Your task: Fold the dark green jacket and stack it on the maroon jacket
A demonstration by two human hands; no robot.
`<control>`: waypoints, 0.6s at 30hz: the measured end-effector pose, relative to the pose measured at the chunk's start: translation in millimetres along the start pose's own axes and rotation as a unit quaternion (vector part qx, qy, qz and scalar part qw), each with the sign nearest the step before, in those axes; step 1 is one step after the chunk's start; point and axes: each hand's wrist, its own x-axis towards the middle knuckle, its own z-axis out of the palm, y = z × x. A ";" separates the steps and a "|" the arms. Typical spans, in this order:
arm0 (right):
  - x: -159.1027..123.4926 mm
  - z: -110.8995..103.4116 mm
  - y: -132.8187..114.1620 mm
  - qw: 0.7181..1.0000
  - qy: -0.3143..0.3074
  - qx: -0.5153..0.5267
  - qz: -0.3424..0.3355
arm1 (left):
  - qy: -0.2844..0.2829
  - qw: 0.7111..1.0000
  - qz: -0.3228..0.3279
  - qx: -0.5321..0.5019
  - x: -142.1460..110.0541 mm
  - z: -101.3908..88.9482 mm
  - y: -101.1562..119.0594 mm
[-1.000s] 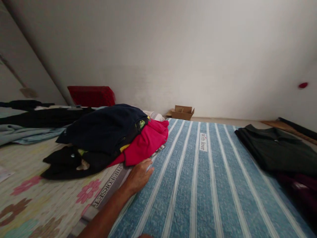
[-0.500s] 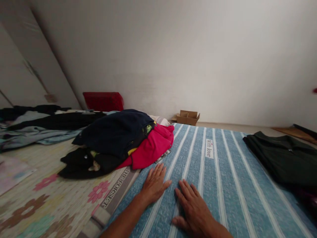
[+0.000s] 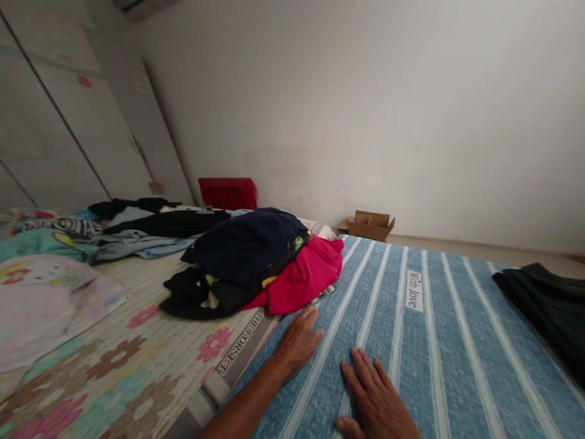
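Left hand (image 3: pixel 298 341): empty, thumb out, by crimson garment (image 3: pixel 304 274) under navy clothes (image 3: pixel 251 244) | right hand (image 3: pixel 372 396): empty, fingers parted, now resting on striped sheet (image 3: pixel 384 329) | view: swung left, more pink cloth (image 3: pixel 41 311)

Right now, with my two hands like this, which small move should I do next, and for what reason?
I would probably slide the left hand slightly forward to the pink garment: it looks empty, its fingers are close to the garment's lower edge, and the right hand is farther away, spread over the blue striped bed cover.
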 end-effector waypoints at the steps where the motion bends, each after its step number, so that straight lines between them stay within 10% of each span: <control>1: -0.3 2.2 1.0 1.000 0.005 -0.001 -0.002 | 0.041 0.999 -0.008 -0.022 3.4 -5.6 -3.3; 6: 0.2 5.9 2.5 1.000 0.007 0.010 0.006 | 0.285 0.939 -0.139 -0.135 22.8 -58.6 -34.1; 11: 2.4 6.1 3.8 0.999 -0.010 0.022 0.025 | 0.494 0.770 -0.319 -0.247 34.4 -113.2 -77.7; 14: 3.0 6.5 4.5 0.999 -0.008 0.027 0.027 | 0.518 0.682 -0.378 -0.351 39.2 -128.8 -95.0; 18: 3.3 2.7 2.6 0.999 -0.018 0.027 0.032 | 0.512 0.639 -0.409 -0.403 42.8 -137.2 -107.8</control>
